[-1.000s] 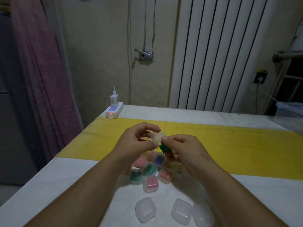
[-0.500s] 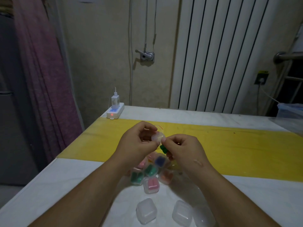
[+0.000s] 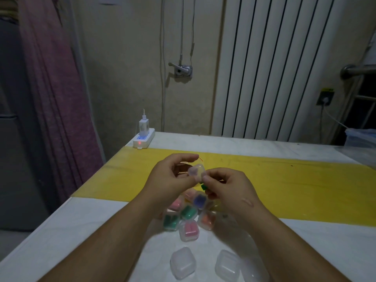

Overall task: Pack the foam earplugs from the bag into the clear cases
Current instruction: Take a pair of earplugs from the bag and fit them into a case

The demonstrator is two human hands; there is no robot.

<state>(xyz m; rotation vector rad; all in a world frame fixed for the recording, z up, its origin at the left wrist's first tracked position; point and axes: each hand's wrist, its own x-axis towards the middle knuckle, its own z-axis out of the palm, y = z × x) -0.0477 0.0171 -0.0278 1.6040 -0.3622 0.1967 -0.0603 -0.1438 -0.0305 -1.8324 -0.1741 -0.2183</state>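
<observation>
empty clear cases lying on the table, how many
3, in a row nearest the camera: left case, middle case, and third case partly behind the right forearm. The held case, up off the table, isn't counted; more may be hidden.

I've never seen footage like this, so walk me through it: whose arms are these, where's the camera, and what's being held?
No machine here: these are a person's bare arms, filmed by a camera on their head, looking down. The left hand holds a clear case above the table; the right hand pinches a green earplug just under it. On the table lie filled cases with coloured plugs and, nearer the camera, empty cases. A power strip sits at the far corner.
</observation>
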